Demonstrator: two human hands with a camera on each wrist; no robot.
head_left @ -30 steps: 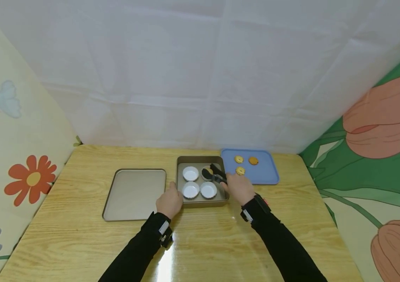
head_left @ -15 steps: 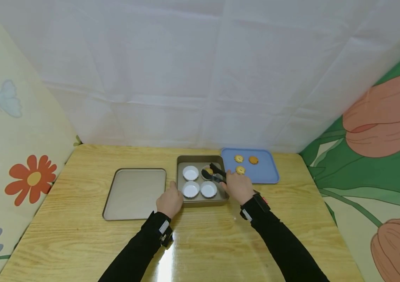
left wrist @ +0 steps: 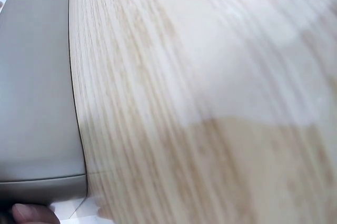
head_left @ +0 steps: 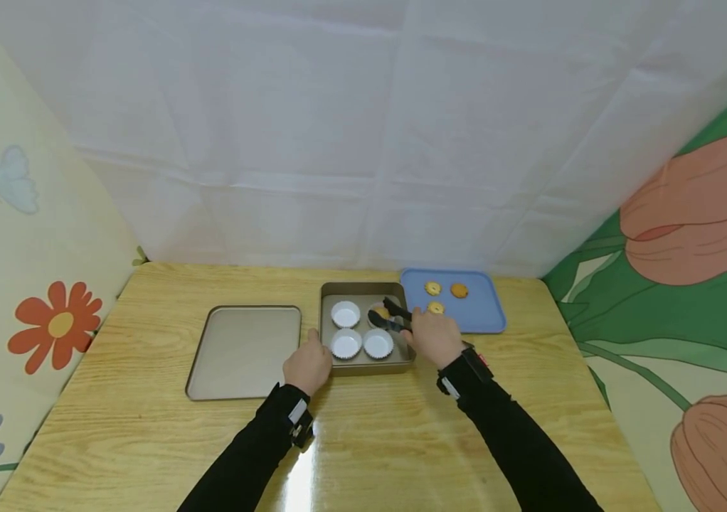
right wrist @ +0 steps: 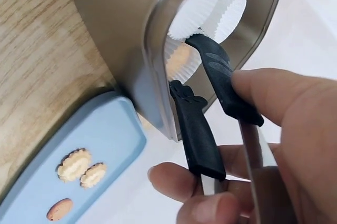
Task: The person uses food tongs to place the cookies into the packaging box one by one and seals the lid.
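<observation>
A deep brown baking pan holds several white fluted paper cups in two rows. My left hand grips the pan's front left corner; a fingertip shows beside the pan wall in the left wrist view. My right hand holds black-tipped tongs, thumb on one arm and fingers around the other. The tong tips reach into the pan's back right cup and stand apart. A round cookie lies in that cup, close by the tips and partly hidden by paper.
A blue tray with three cookies stands right of the pan, close to its wall. On the left lies a flat brown baking sheet. A white cloth hangs behind the wooden table.
The tong tips have spread a little wider, and more of the cookie in the cup shows between them. My left hand and the pan stay in place.
</observation>
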